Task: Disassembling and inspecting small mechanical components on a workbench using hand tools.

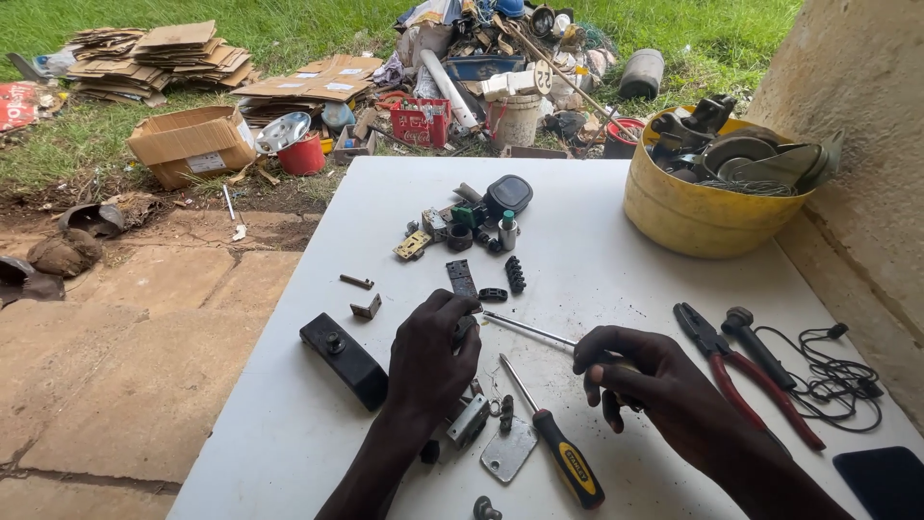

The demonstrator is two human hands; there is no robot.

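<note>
My left hand (431,358) presses down on a small dark part (465,327) on the white table (597,241), fingers curled over it. My right hand (643,383) grips a screwdriver (527,329) whose metal shaft points left, its tip reaching the part under my left hand. A second screwdriver with a black and yellow handle (566,459) lies between my arms. A small metal plate (508,450) and a grey metal block (469,420) rest near my left wrist.
A black box-shaped piece (344,359) lies left of my left hand. Red-handled pliers (746,371), a black tool and a tangled black cord (842,380) lie at right. A yellow tub of scrap (695,212) stands far right. Several small parts (472,231) sit mid-table. Junk and cardboard (173,58) cover the grass.
</note>
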